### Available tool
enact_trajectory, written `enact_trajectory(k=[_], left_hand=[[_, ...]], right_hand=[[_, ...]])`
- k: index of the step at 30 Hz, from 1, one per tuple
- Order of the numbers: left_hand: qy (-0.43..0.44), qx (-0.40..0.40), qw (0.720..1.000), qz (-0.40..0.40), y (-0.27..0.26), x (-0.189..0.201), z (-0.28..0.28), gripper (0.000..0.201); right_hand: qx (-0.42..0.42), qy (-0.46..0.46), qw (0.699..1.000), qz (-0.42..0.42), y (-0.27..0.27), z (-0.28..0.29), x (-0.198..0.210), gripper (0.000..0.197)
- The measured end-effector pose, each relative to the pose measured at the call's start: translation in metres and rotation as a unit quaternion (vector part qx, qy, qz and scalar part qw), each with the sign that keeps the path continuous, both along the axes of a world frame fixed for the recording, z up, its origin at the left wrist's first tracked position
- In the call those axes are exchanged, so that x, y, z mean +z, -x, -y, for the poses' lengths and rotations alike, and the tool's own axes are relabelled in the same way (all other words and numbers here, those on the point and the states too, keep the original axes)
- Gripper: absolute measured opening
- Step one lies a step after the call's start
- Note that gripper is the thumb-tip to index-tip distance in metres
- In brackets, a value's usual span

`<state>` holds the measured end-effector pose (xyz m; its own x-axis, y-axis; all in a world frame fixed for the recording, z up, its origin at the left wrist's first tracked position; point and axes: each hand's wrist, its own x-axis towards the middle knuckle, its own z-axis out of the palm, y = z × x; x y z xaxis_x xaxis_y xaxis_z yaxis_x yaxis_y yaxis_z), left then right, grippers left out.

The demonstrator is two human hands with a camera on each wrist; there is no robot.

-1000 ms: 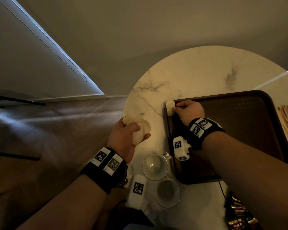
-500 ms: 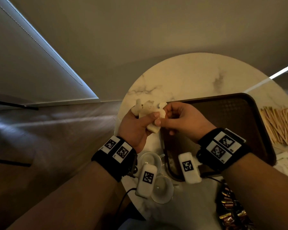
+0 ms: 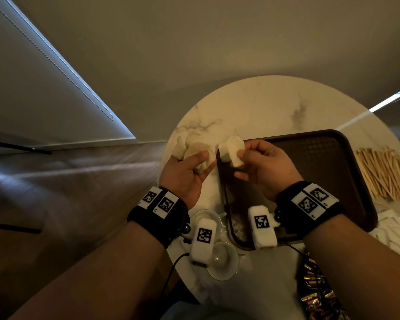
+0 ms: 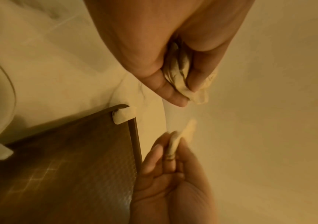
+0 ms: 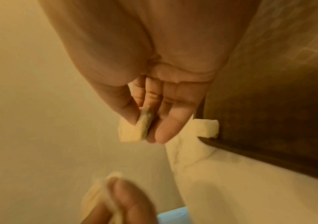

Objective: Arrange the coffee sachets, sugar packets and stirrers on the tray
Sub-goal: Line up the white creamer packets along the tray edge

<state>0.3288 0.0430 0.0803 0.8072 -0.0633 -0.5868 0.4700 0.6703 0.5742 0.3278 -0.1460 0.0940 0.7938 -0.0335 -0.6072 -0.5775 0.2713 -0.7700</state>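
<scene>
My left hand (image 3: pixel 201 158) grips a bunch of white sugar packets (image 3: pixel 192 151) above the table's left side; in the left wrist view the bunch (image 4: pixel 179 78) sits between thumb and fingers. Just to its right, my right hand (image 3: pixel 240 155) pinches a couple of sugar packets (image 3: pixel 231 153) over the near-left corner region of the dark brown tray (image 3: pixel 333 169). One packet (image 4: pixel 124 114) lies on the tray's far-left corner, also seen in the right wrist view (image 5: pixel 205 128). Wooden stirrers (image 3: pixel 383 174) lie in a heap right of the tray. Coffee sachets (image 3: pixel 316 296) lie at the bottom right.
Two glass cups (image 3: pixel 208 220) (image 3: pixel 222 259) stand on the round marble table (image 3: pixel 263 107) near its front-left edge, under my left wrist. White napkins (image 3: pixel 393 229) lie right of the tray. Past the table's left edge is wooden floor.
My right hand left a packet on the tray's corner, reached to the bunch in my left hand, and has drawn away to the right with a couple of packets.
</scene>
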Motion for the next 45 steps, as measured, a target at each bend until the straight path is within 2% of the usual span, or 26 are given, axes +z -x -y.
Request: enact_trajectory(k=[4,6,12,16,19,25,29,33,37,39,42,45], left_hand=[[-0.019,0.029,0.999,-0.026,-0.002,-0.008,-0.017,0.045],[-0.026,0.042,0.998,-0.031,-0.002,-0.011,-0.028,0.037],[-0.052,0.053,0.995,-0.066,-0.004,-0.014,-0.042,0.033],[-0.044,0.045,0.995,-0.083,-0.003,-0.011,-0.039,0.045],[-0.047,0.043,0.994,-0.086,0.000,-0.013,-0.042,0.046],[-0.054,0.040,0.992,-0.105,0.008,-0.021,-0.047,0.044],[-0.045,0.046,0.991,-0.117,0.009,-0.023,-0.048,0.043],[-0.051,0.035,0.993,-0.104,0.008,-0.022,-0.044,0.039],[-0.073,-0.007,0.995,-0.070,0.007,-0.017,-0.037,0.025],[-0.080,-0.018,0.995,-0.060,0.006,-0.015,-0.033,0.024],[-0.074,-0.037,0.996,-0.036,0.005,-0.010,-0.023,0.027],[-0.061,-0.067,0.996,-0.008,0.005,0.000,-0.013,0.032]], right_hand=[[-0.062,0.122,0.987,-0.083,-0.008,0.014,-0.035,0.011],[-0.068,0.157,0.980,-0.104,-0.011,0.019,-0.044,0.009],[0.025,0.165,0.984,-0.064,-0.021,0.005,-0.055,0.014],[0.045,0.218,0.970,-0.096,-0.032,0.000,-0.084,0.012],[0.069,0.268,0.957,-0.091,-0.036,0.000,-0.101,0.007],[0.083,0.307,0.946,-0.065,-0.038,-0.002,-0.110,0.005],[0.083,0.356,0.929,-0.048,-0.033,0.000,-0.114,0.017],[0.132,0.408,0.903,-0.037,-0.031,0.001,-0.111,0.014],[0.166,0.403,0.899,-0.034,-0.032,0.008,-0.091,0.020],[0.147,0.385,0.911,-0.011,-0.028,0.009,-0.072,0.018],[0.104,0.275,0.954,0.055,-0.017,0.005,-0.033,0.014],[0.158,0.162,0.971,0.080,-0.005,-0.002,-0.004,0.026]])
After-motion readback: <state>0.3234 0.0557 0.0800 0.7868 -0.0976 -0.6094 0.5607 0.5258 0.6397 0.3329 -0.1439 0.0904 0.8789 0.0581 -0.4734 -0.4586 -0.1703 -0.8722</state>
